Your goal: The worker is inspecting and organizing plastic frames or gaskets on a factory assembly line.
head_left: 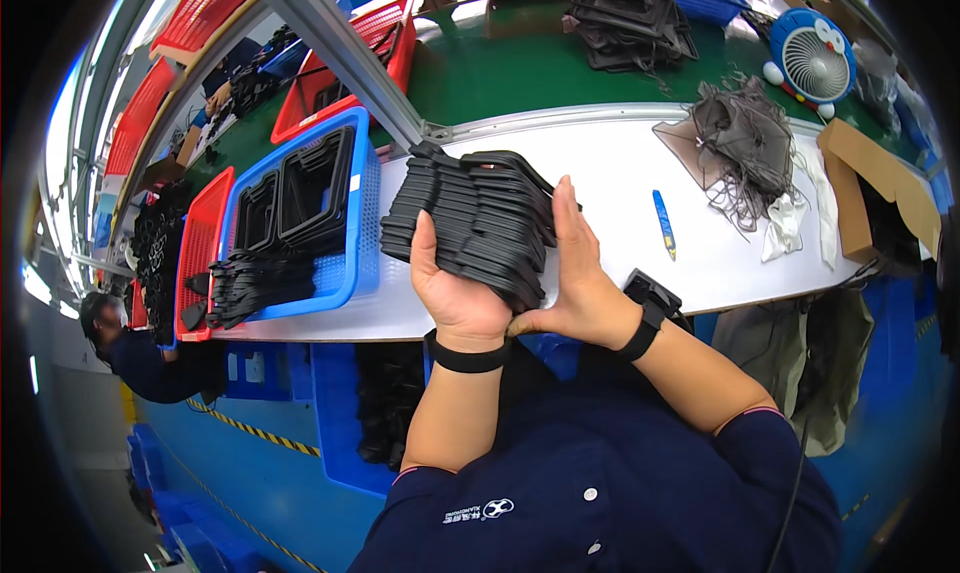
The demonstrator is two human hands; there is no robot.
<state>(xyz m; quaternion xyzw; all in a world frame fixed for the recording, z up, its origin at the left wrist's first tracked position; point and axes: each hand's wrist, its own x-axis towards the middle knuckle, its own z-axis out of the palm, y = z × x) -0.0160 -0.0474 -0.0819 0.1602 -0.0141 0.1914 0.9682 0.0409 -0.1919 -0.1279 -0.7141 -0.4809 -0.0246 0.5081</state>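
A thick stack of matching black plastic frames [470, 213] is held between my two hands above the white tabletop. My left hand [455, 288] supports its near left side, with the thumb pointing up along it and the other fingers hidden beneath. Against the right end of the stack lies my right hand [588, 283], its fingers straight and pressed together, its thumb reaching toward the left palm. Each wrist wears a black band; the right one carries a small black box [652, 293]. Left of the stack, a blue basket [362, 213] holds more black frames.
A red basket [205, 243] adjoins the blue one. A slim blue tool [663, 225] lies to the right, near tangled dark mesh pieces [742, 138] and a cardboard box [850, 188]. Behind stand a small blue fan [815, 58] and a metal post [350, 58]. A person [150, 358] works far left.
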